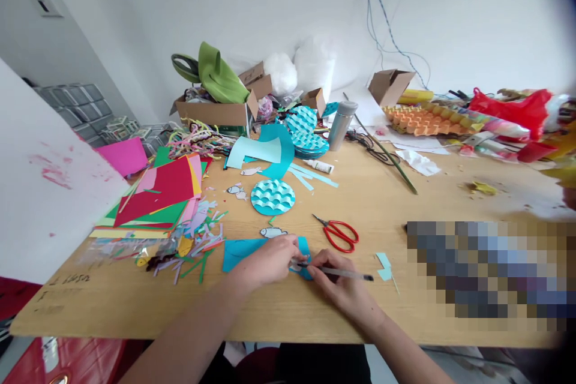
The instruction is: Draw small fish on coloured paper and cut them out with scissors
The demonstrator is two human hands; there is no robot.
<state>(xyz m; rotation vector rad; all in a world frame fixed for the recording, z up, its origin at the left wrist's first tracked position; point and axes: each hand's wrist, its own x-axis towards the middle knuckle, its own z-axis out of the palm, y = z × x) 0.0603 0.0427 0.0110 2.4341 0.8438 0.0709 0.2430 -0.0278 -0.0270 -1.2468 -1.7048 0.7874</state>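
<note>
My right hand (344, 289) grips a slim pen (355, 274) with a dark end, which lies almost level and points left. Close to its tip, my left hand (272, 261) is closed, its fingertips meeting the pen's near end; a small clear or whitish bit shows there, too small to name. Under both hands lies a blue sheet of paper (238, 255). Just beyond it rests a paper fish cutout (273, 232). Behind that sits a round blue disc with wavy pale paper strips (273, 197). Red-handled scissors (339, 235) lie to the right, apart from my hands.
Coloured paper sheets (157, 192) and scraps (198, 249) cover the left. A glue bottle (320, 166), pale strips (310, 175) and a grey tumbler (342, 126) stand or lie farther back. Pale offcuts (383, 266) are at right. Egg trays (427, 119) lie at the back right.
</note>
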